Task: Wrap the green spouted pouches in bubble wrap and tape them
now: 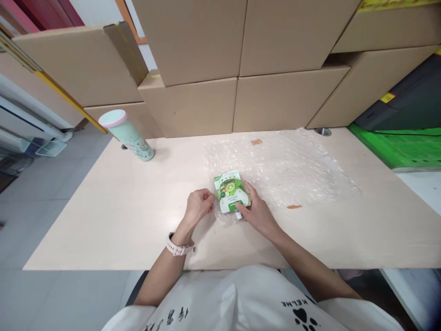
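And here's the right hand [257,211], thumb on the front of the green-and-white pouch [231,189], fingers along its right edge, gripping it over the near left end of the bubble wrap [299,165] spread across the table [138,207]! On the other side, the left hand [198,206] curls its fingers beside the pouch, at the wrap's edge; whether they pinch it, I cannot tell

green-white kiwi-print pouch [230,187], white spout [238,214] at its near end, on clear bubble wrap [296,170]
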Demonstrator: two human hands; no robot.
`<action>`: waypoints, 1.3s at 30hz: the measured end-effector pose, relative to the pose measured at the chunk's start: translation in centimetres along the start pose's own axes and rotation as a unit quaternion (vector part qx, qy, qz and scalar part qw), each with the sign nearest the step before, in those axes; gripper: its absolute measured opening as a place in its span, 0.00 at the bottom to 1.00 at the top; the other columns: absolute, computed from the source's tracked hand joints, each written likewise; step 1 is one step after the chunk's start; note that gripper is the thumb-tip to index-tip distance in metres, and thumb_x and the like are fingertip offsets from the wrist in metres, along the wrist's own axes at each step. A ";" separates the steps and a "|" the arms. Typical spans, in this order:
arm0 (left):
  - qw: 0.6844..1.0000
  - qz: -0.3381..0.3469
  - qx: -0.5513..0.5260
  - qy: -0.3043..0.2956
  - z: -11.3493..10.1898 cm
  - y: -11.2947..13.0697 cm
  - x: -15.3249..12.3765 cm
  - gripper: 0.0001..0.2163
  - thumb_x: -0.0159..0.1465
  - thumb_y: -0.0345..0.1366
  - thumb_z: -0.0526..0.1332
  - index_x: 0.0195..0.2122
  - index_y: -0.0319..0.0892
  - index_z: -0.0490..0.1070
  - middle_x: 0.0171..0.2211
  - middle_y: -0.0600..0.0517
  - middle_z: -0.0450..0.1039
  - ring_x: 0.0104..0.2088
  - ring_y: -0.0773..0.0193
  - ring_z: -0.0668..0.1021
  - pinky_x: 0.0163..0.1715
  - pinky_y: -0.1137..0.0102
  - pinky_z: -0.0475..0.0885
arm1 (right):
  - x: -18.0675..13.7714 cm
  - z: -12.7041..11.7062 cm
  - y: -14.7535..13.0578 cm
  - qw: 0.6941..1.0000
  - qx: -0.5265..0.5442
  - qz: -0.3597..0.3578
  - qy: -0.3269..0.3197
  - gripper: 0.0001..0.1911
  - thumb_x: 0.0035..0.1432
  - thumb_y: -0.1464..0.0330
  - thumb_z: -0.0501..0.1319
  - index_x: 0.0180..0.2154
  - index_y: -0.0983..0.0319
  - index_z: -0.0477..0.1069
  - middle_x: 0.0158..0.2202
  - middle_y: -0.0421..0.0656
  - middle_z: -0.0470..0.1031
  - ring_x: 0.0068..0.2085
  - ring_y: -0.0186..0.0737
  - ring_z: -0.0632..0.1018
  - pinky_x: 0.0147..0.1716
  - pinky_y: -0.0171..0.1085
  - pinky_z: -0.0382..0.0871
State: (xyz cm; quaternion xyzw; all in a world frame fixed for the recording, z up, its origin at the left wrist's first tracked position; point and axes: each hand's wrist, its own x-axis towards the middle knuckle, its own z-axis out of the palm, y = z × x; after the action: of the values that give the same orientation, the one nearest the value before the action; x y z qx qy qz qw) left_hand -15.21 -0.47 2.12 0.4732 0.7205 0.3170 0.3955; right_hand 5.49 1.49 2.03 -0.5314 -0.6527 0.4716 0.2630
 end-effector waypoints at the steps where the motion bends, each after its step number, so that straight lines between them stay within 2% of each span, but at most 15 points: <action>1: 1.000 0.001 0.001 -0.001 0.0 -0.1 0.0 0.08 0.56 0.36 0.57 0.21 0.42 0.68 0.16 0.54 0.72 0.17 0.68 0.73 0.23 0.74 0.67 | 0.0 -0.1 0.1 0.999 -0.036 -0.015 0.016 0.38 0.55 0.64 0.62 0.66 0.57 0.56 0.54 0.49 0.75 0.43 0.49 0.80 0.40 0.47 0.75; 4: 1.000 0.002 0.004 -0.001 0.1 -0.2 0.1 0.08 0.56 0.35 0.57 0.21 0.42 0.68 0.17 0.54 0.73 0.17 0.67 0.73 0.23 0.74 0.67 | 0.3 -0.6 0.9 0.995 -0.089 -0.035 0.013 0.33 0.56 0.65 0.60 0.63 0.59 0.63 0.54 0.48 0.76 0.49 0.52 0.77 0.47 0.49 0.72; 12: 1.000 0.004 -0.012 -0.004 0.1 -0.3 0.2 0.07 0.55 0.34 0.57 0.21 0.42 0.68 0.17 0.54 0.72 0.17 0.67 0.73 0.22 0.74 0.67 | 0.9 -1.5 2.2 0.996 -0.022 -0.077 -0.035 0.30 0.56 0.67 0.60 0.61 0.54 0.67 0.42 0.42 0.80 0.34 0.42 0.76 0.36 0.41 0.71; 14: 1.000 0.002 -0.022 -0.004 0.1 -0.2 0.1 0.07 0.54 0.34 0.57 0.21 0.42 0.68 0.17 0.54 0.72 0.17 0.67 0.73 0.20 0.74 0.66 | 0.7 -1.5 1.7 0.995 -0.067 -0.068 -0.037 0.30 0.57 0.67 0.60 0.62 0.54 0.66 0.39 0.42 0.79 0.31 0.42 0.74 0.34 0.41 0.70; 17: 0.999 -0.001 -0.040 -0.003 0.0 -0.1 0.1 0.06 0.53 0.34 0.58 0.20 0.41 0.68 0.16 0.53 0.72 0.16 0.68 0.73 0.19 0.75 0.66 | 0.1 -1.5 1.0 0.978 -0.195 -0.065 -0.017 0.28 0.59 0.65 0.59 0.62 0.54 0.66 0.37 0.44 0.77 0.34 0.45 0.75 0.36 0.42 0.67; 20: 0.998 -0.001 -0.063 -0.005 0.0 -0.2 0.2 0.06 0.52 0.33 0.59 0.19 0.41 0.68 0.15 0.54 0.70 0.15 0.69 0.72 0.17 0.76 0.65 | -0.7 -1.5 0.8 0.953 -0.286 -0.099 0.029 0.25 0.62 0.62 0.59 0.61 0.52 0.67 0.45 0.48 0.74 0.42 0.49 0.74 0.38 0.43 0.67; 23: 0.995 0.010 -0.097 -0.002 0.3 -0.5 0.5 0.06 0.52 0.34 0.60 0.19 0.40 0.68 0.14 0.54 0.69 0.15 0.69 0.71 0.17 0.75 0.64 | -1.0 -1.5 1.3 0.933 -0.303 -0.192 0.033 0.23 0.64 0.65 0.57 0.60 0.52 0.69 0.57 0.50 0.68 0.52 0.54 0.70 0.46 0.47 0.66; 25: 0.991 0.036 -0.125 0.011 0.8 -0.4 0.6 0.07 0.54 0.35 0.60 0.21 0.40 0.67 0.16 0.55 0.69 0.16 0.70 0.71 0.19 0.75 0.66 | -0.9 -1.5 1.6 0.925 -0.293 -0.241 0.009 0.22 0.65 0.69 0.54 0.59 0.51 0.69 0.61 0.47 0.66 0.56 0.53 0.67 0.50 0.50 0.63; 28: 0.981 0.100 -0.161 0.035 1.9 0.2 0.2 0.09 0.58 0.40 0.59 0.27 0.39 0.69 0.23 0.53 0.73 0.22 0.70 0.73 0.25 0.75 0.69 | -0.7 -1.4 1.9 0.936 -0.237 -0.259 -0.012 0.22 0.65 0.69 0.52 0.59 0.54 0.69 0.60 0.47 0.68 0.57 0.51 0.68 0.54 0.52 0.61; 30: 0.972 0.149 -0.177 0.040 2.8 1.1 -0.4 0.11 0.61 0.42 0.58 0.34 0.39 0.71 0.34 0.49 0.77 0.32 0.67 0.78 0.33 0.73 0.72 | -0.5 -1.6 1.9 0.953 -0.160 -0.257 -0.019 0.22 0.65 0.67 0.52 0.58 0.57 0.70 0.60 0.49 0.69 0.59 0.49 0.67 0.58 0.51 0.59; 32: 0.962 0.211 -0.173 0.030 3.7 2.0 -1.2 0.12 0.63 0.42 0.57 0.42 0.41 0.72 0.49 0.46 0.75 0.46 0.62 0.77 0.43 0.70 0.73 | -0.5 -1.7 1.9 0.970 -0.056 -0.233 -0.035 0.21 0.66 0.65 0.51 0.57 0.58 0.71 0.58 0.47 0.70 0.59 0.47 0.69 0.59 0.48 0.59; 34: 0.949 0.297 -0.106 0.012 4.7 2.8 -1.9 0.14 0.65 0.41 0.57 0.49 0.43 0.71 0.59 0.45 0.68 0.57 0.58 0.71 0.52 0.65 0.69 | -0.5 -2.0 1.9 0.978 0.050 -0.188 -0.070 0.20 0.65 0.64 0.51 0.54 0.59 0.73 0.52 0.46 0.75 0.52 0.45 0.73 0.53 0.45 0.64; 36: 0.926 0.376 0.023 0.002 5.8 3.5 -2.3 0.15 0.67 0.39 0.56 0.54 0.45 0.70 0.62 0.44 0.65 0.61 0.55 0.66 0.59 0.58 0.64 | -0.5 -2.5 2.2 0.977 0.107 -0.151 -0.108 0.19 0.61 0.65 0.53 0.48 0.62 0.76 0.43 0.44 0.79 0.43 0.43 0.77 0.44 0.40 0.69; 37: 0.912 0.399 0.094 0.002 6.3 3.7 -2.3 0.16 0.67 0.38 0.55 0.55 0.45 0.69 0.62 0.44 0.65 0.62 0.53 0.65 0.60 0.56 0.62 | -0.5 -2.8 2.4 0.979 0.101 -0.142 -0.109 0.17 0.58 0.66 0.54 0.43 0.63 0.78 0.38 0.43 0.79 0.38 0.42 0.77 0.40 0.38 0.69; 39: 0.888 0.408 0.212 0.007 7.5 3.8 -2.1 0.17 0.68 0.38 0.54 0.57 0.45 0.67 0.62 0.44 0.65 0.61 0.51 0.65 0.59 0.53 0.61 | -0.5 -3.8 3.0 0.988 0.040 -0.133 -0.060 0.12 0.52 0.69 0.57 0.33 0.64 0.78 0.29 0.40 0.77 0.33 0.40 0.75 0.34 0.36 0.68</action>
State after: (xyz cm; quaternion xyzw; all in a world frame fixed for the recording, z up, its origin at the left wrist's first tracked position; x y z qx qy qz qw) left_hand -6.51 -0.50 2.23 0.7958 0.5165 0.2937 0.1167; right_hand 10.22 2.28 1.03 -0.3996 -0.7130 0.4891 0.3044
